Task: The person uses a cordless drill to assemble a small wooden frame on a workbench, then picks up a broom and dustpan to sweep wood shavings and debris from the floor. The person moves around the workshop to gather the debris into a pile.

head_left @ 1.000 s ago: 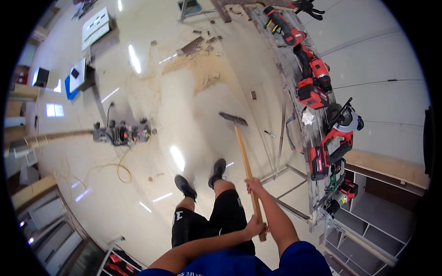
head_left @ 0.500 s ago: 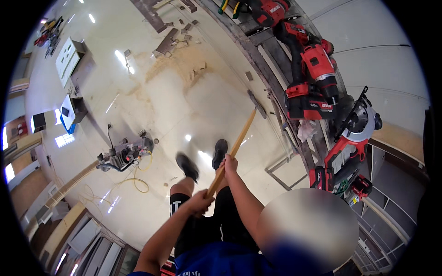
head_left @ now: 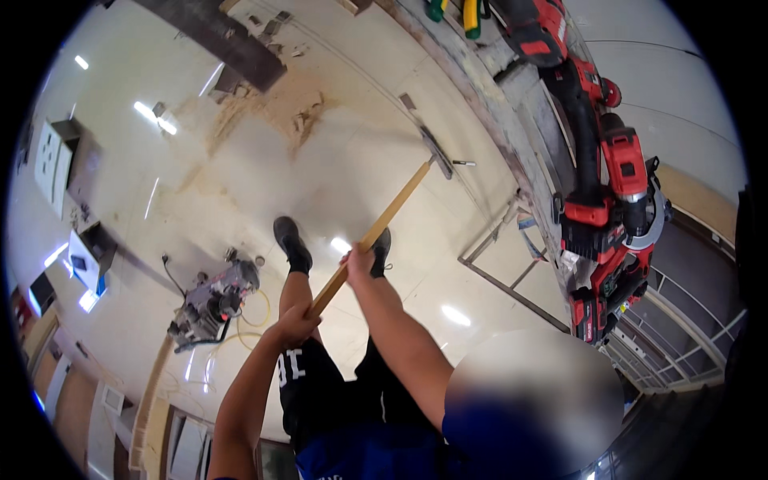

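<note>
A long wooden handle (head_left: 394, 210) slants across in front of me, with a narrow dark bar-shaped head (head_left: 436, 152) resting on the floor. Whether that head is a squeegee, scraper or brush I cannot tell. My left hand (head_left: 298, 324) is closed round the handle's near end. Farther along it, my right hand (head_left: 358, 262) also grips the wood. Close to the head lie a small dark block (head_left: 407, 102) and a thin black-and-white stick (head_left: 464, 163). Beyond and to the left, tan sawdust (head_left: 276, 108) is spread among broken scraps.
On my right runs a worn bench (head_left: 480, 96) bearing red-and-black power tools (head_left: 624, 160); a metal frame (head_left: 512, 292) lies beneath. A grey machine (head_left: 214, 300) with a ribbed hose and yellow cord stands at left. A dark board (head_left: 216, 36) lies at the far left, boxes (head_left: 88, 252) at left.
My view has shifted, with the bench further right and the sawdust further left. The handle lies at a flatter slant, its head now beside the thin stick. Both hands keep their grip.
</note>
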{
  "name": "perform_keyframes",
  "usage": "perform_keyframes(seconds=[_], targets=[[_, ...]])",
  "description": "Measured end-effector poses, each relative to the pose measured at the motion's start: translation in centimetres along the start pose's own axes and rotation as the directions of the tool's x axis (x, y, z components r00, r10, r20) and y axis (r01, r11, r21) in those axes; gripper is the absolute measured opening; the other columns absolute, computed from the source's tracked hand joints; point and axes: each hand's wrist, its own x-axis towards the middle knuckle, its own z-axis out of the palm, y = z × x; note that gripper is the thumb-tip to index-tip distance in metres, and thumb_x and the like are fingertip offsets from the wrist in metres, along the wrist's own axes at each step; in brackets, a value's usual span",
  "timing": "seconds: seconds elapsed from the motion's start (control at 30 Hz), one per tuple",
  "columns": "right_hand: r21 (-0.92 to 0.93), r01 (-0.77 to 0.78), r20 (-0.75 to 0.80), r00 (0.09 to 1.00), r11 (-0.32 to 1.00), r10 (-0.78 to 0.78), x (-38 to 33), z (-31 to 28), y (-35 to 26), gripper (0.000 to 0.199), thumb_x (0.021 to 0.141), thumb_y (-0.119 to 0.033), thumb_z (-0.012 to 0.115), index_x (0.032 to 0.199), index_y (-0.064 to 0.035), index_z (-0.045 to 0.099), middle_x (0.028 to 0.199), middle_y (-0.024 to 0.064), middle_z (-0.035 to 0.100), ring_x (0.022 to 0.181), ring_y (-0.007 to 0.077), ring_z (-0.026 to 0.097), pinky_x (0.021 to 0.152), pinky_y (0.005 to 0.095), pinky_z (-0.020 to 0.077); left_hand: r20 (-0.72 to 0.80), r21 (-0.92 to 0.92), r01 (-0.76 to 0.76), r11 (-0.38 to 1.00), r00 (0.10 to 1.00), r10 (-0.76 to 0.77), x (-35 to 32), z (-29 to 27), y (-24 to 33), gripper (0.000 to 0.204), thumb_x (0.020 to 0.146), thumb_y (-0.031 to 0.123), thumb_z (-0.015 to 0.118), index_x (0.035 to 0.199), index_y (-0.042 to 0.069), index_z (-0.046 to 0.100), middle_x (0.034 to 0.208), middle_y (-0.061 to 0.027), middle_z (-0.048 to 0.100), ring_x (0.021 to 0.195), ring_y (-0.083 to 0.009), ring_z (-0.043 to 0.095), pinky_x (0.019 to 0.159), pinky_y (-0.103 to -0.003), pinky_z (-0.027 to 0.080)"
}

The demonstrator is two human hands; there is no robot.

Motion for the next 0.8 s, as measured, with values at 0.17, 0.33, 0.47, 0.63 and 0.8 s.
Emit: perform_keyframes(seconds=[0.17, 0.33, 0.47, 0.63, 0.8], targets=[[0.022, -0.161, -0.064, 0.985, 0.987, 0.162, 1.2, 3.3, 4.3, 0.012, 0.087, -0.013, 0.055, 0.087, -0.0097, 0.044, 0.059, 0.0019, 0.043, 0.044, 0.0155, 0.046, 0.041, 0.0328, 0.0428, -0.001, 0.048, 0.185, 0.982, 0.983, -0.185, -0.2, -4.3, -0.1, 0.030, 0.084, 0.014, 0.057, 0.112, 0.001, 0.058, 0.065, -0.0086, 0.059, 0.053, -0.0187, 0.058, 0.047, -0.035, 0.044], [0.068, -0.002, -0.125, 0.992, 0.998, 0.011, 3.2, 5.5, 5.2, 0.015, 0.087, -0.015, 0.058, 0.088, -0.0099, 0.044, 0.059, 0.0019, 0.043, 0.042, 0.0149, 0.046, 0.039, 0.0322, 0.0428, -0.128, 0.191, -0.120, 0.974, 0.981, 0.146, 3.3, -5.7, -2.8, 0.031, 0.084, 0.023, 0.065, 0.105, 0.001, 0.061, 0.078, -0.0197, 0.065, 0.073, -0.0344, 0.065, 0.063, -0.041, 0.050], [0.058, 0.028, -0.159, 0.987, 0.998, -0.019, 7.4, 6.7, 4.2, 0.016, 0.088, -0.017, 0.058, 0.093, -0.0099, 0.044, 0.060, 0.0024, 0.045, 0.043, 0.0144, 0.046, 0.039, 0.0322, 0.0439, -0.169, 0.217, -0.158, 0.963, 0.966, 0.196, 9.2, -6.5, -4.3, 0.035, 0.084, 0.027, 0.069, 0.108, 0.003, 0.062, 0.086, -0.0238, 0.066, 0.087, -0.0427, 0.064, 0.074, -0.045, 0.051], [0.138, -0.001, -0.067, 0.998, 0.990, 0.010, 16.9, 6.3, 4.1, 0.023, 0.092, -0.025, 0.058, 0.090, -0.0090, 0.042, 0.058, 0.0033, 0.044, 0.043, 0.0149, 0.045, 0.039, 0.0336, 0.0441, -0.077, 0.283, -0.213, 0.935, 0.967, 0.243, 17.1, -8.9, -1.3, 0.025, 0.090, 0.025, 0.064, 0.099, 0.002, 0.061, 0.081, -0.0199, 0.066, 0.074, -0.0355, 0.061, 0.069, -0.040, 0.049], [0.028, -0.039, 0.045, 0.998, 0.999, 0.037, 20.9, 10.0, 5.2, 0.023, 0.093, -0.028, 0.058, 0.084, -0.0102, 0.046, 0.064, 0.0034, 0.047, 0.052, 0.0166, 0.050, 0.048, 0.0334, 0.0473, -0.205, 0.295, -0.168, 0.940, 0.950, 0.234, 20.8, -10.7, -4.2, 0.030, 0.087, 0.031, 0.067, 0.092, 0.003, 0.058, 0.080, -0.0200, 0.065, 0.076, -0.0361, 0.064, 0.065, -0.043, 0.047]])
